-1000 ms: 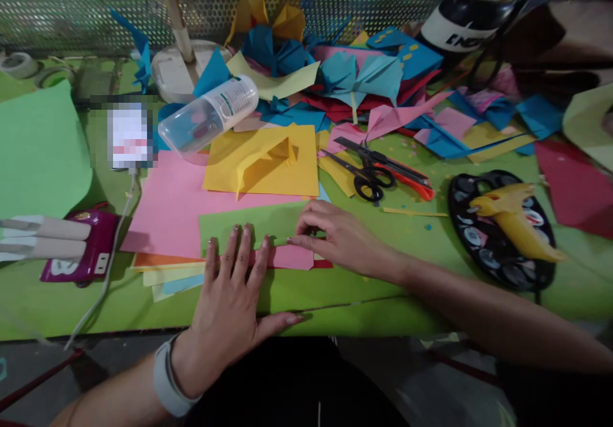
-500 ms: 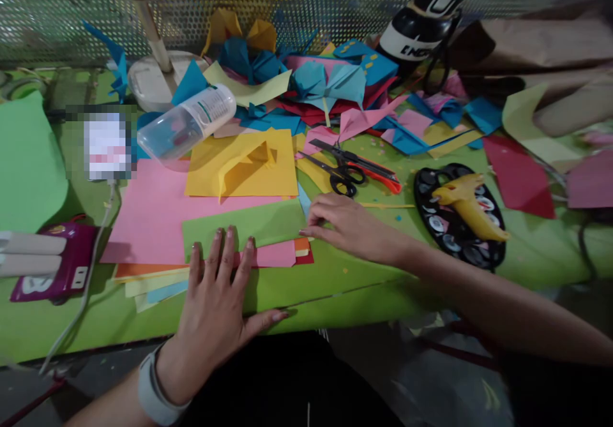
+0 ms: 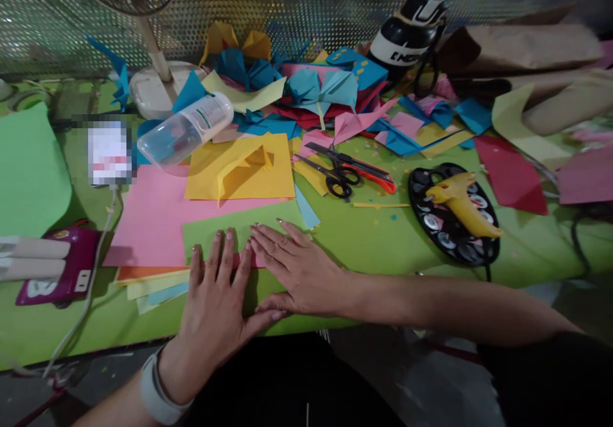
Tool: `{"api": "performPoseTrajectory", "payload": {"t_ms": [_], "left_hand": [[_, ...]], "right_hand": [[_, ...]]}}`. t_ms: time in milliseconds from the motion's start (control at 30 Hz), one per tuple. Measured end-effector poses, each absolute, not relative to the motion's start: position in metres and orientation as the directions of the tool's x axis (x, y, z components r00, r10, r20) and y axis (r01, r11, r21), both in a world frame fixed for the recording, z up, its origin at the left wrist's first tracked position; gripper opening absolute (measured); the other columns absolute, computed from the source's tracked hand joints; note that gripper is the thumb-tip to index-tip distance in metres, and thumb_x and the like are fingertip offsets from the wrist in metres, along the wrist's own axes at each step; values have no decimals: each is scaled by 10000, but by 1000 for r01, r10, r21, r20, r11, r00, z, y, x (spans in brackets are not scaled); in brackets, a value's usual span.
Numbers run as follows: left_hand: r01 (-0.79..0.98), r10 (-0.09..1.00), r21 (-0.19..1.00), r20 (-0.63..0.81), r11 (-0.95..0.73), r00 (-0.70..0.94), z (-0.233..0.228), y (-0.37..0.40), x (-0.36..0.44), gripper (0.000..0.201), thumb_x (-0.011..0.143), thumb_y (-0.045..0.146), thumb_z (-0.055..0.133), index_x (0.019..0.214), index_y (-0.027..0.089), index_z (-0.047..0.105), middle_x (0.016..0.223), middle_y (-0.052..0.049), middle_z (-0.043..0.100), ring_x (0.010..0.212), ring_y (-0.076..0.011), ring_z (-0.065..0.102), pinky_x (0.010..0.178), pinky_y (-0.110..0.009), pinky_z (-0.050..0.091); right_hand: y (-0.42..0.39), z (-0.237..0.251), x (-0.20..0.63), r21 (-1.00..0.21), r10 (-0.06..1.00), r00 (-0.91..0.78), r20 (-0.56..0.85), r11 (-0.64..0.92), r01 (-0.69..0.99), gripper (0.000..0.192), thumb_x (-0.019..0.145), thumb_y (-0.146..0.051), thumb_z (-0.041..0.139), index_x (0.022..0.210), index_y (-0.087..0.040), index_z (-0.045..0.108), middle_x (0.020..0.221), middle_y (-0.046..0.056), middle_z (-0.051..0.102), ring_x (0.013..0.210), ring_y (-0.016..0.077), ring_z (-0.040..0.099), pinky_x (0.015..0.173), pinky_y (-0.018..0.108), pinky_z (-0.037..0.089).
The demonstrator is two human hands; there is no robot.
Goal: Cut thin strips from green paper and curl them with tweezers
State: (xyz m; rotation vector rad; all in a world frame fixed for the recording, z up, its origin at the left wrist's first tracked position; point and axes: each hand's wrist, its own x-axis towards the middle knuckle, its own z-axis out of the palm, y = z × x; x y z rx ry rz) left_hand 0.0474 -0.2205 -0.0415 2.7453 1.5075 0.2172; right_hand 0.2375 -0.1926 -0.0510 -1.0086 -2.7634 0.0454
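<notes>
Flat on the green strip of paper (image 3: 239,221), which looks folded, my left hand (image 3: 218,293) spreads its fingers over the lower left part. Beside it my right hand (image 3: 306,267) lies flat, fingertips on the same strip, its thumb close to my left thumb. Neither hand grips anything. Under the strip is a pink sheet (image 3: 143,223) on a stack of coloured papers, whose orange, cream and blue edges show at the lower left. A yellow sheet (image 3: 268,181) with a raised fold lies just behind. My right hand hides the strip's right lower edge.
Black scissors (image 3: 342,178) and an orange cutter (image 3: 378,178) lie behind my right hand. A yellow glue gun (image 3: 462,203) rests on a black palette (image 3: 416,223). A clear bottle (image 3: 167,136), a fan base (image 3: 143,89), folded papers (image 3: 330,89) and a black bottle (image 3: 402,44) stand or lie farther back.
My right hand has moved left and nearer to me, from a pinch near the strip's right end to lying flat on it beside my left hand, which stays in place.
</notes>
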Motion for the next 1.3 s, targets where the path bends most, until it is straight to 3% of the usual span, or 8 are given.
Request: {"api": "performPoseTrajectory", "payload": {"t_ms": [233,467,633,767,900,1000,1167,1300], "left_hand": [[854,855,69,108,-515,507,-39,-220,50,924,754,779,376,1413,131,378,1504,-198,272,1384,-388,223,1103,-580,142],[856,857,58,95,-513,507,-39,-220,50,938,759,773,377,1438,128,330,1506,-205,264,1388,-395,205,1102,-582,133],[857,859,76,79,-510,505,-39,-221,51,937,766,774,362,1446,132,307,1511,-200,254,1394,-390,189,1104,-589,128],[850,852,71,77,-523,518,-40,-222,50,940,766,769,374,1452,132,288,1519,-194,237,1397,-390,176,1112,-587,116],[849,851,59,62,-525,522,-37,-222,42,889,790,747,363,1456,163,285,1526,-181,222,1404,-362,175,1117,-580,108],[873,874,49,74,-484,481,-31,-224,47,877,809,740,326,1449,141,296,1530,-193,194,1413,-336,161,1123,-565,104],[870,872,76,81,-487,482,-30,-223,84,1084,745,827,167,1432,-5,266,1514,-226,205,1422,-316,128,1150,-512,87],[899,901,59,52,-434,431,-39,-223,98,1198,680,872,109,1396,-70,303,1472,-281,265,1402,-356,182,1146,-537,69]], "right_hand": [[-188,-47,257,-71,634,-760,144,773,631,881,873,-694,242,1381,14,372,1453,229,341,1385,307,257,1135,544,136],[-192,-49,303,30,709,-688,153,693,721,915,853,-714,269,1360,40,381,1437,247,358,1367,322,294,1126,554,146],[-193,-40,319,42,749,-624,223,632,774,690,926,-533,376,1370,-5,391,1430,218,392,1377,292,287,1131,512,190],[-184,-34,297,-26,634,-751,182,767,641,630,942,-470,380,1414,-54,340,1492,158,307,1416,240,187,1150,444,196],[-176,-42,276,-164,506,-860,65,856,491,797,891,-628,353,1432,-46,297,1498,179,280,1413,262,190,1146,479,199],[-176,-48,275,-217,490,-871,41,855,471,812,884,-630,368,1441,-46,277,1506,191,250,1417,269,170,1148,492,182],[-178,-55,277,-213,473,-874,114,870,444,765,896,-569,398,1443,-50,271,1485,198,303,1418,250,175,1154,495,163],[-178,-56,276,-196,480,-869,119,869,454,769,905,-543,403,1459,-44,215,1495,196,279,1412,260,197,1147,516,168]]}}
